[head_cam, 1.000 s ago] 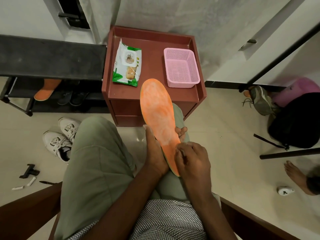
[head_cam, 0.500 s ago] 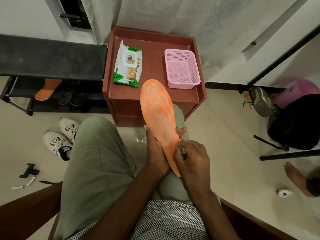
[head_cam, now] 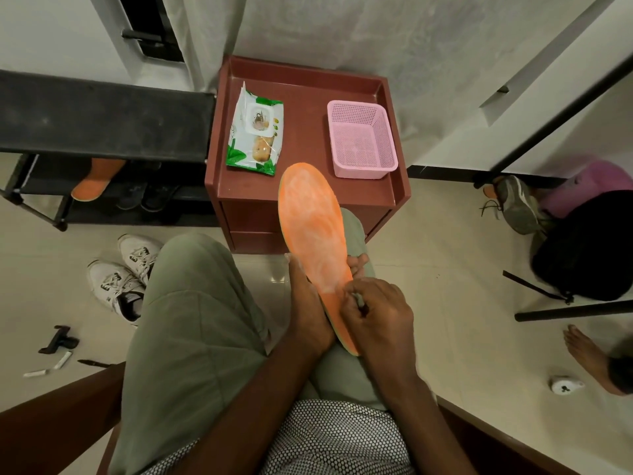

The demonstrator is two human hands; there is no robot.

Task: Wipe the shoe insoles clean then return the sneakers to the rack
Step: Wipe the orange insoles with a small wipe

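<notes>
The orange insole lies lengthwise over the knee, toe toward the brown cabinet, its heel gripped from beneath by the left hand, while the right hand, nearer that heel, has its fingers curled, pinching something there.

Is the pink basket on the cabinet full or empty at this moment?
Empty. The pink basket shows only its own mesh floor and walls, nothing lying inside. It stands upright on the brown cabinet, right of the wipes pack.

Wipes pack left of basket on cabinet; rack further left.
</notes>
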